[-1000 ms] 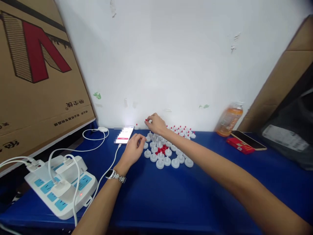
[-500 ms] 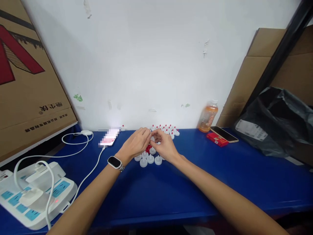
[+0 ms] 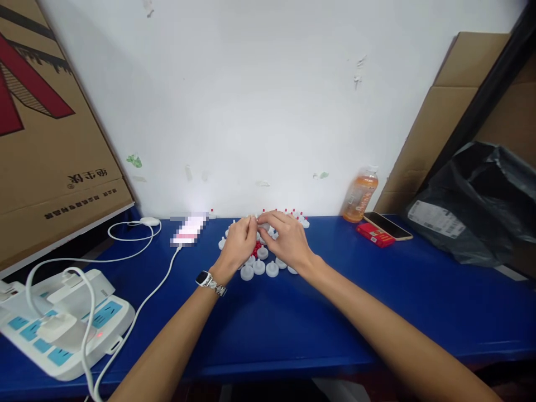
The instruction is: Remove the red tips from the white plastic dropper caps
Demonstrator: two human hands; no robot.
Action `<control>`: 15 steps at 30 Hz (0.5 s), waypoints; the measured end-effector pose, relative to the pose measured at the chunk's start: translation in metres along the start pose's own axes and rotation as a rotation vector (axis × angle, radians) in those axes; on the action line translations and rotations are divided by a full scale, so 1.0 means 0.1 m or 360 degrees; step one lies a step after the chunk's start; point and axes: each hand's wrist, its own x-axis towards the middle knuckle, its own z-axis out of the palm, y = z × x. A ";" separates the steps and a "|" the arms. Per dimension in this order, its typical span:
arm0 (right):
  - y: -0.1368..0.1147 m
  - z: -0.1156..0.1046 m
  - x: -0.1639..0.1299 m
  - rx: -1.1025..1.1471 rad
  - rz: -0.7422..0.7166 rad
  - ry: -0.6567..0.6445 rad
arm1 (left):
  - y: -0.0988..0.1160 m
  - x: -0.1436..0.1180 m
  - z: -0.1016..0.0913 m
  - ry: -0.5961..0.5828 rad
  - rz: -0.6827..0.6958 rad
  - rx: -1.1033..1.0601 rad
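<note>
In the head view, my left hand [image 3: 240,241] and my right hand [image 3: 288,239] meet over a group of small parts. My right thumb and fingers are curled round a white nozzle cap [image 3: 263,228], which they partly cover. The left fingers are pinched together right beside it; whatever is between them is hidden. Under the hands lies a small pile of red tips [image 3: 257,249]. Several white nozzle caps with bare spouts stand nearer to me, one of them a front nozzle cap [image 3: 272,269]. Behind my right hand are several red-tipped nozzle caps [image 3: 305,223].
On the left are a power strip [image 3: 75,335], white cables and a lit phone [image 3: 190,229]. To the right stand an orange drink bottle [image 3: 360,195], a red box [image 3: 376,234], a dark phone [image 3: 389,226] and a grey plastic bag [image 3: 473,206]. A wall closes off the back.
My left hand has turned, its wrist rolling so the watch faces more sideways, and its fingers now pinch beside the nozzle cap. The right hand stays nearly in place. The view has shifted slightly.
</note>
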 end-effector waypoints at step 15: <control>0.48 -0.08 -0.12 0.0383 0.0457 0.0009 | -0.35 -0.12 -0.21 -0.0492 0.0169 0.0349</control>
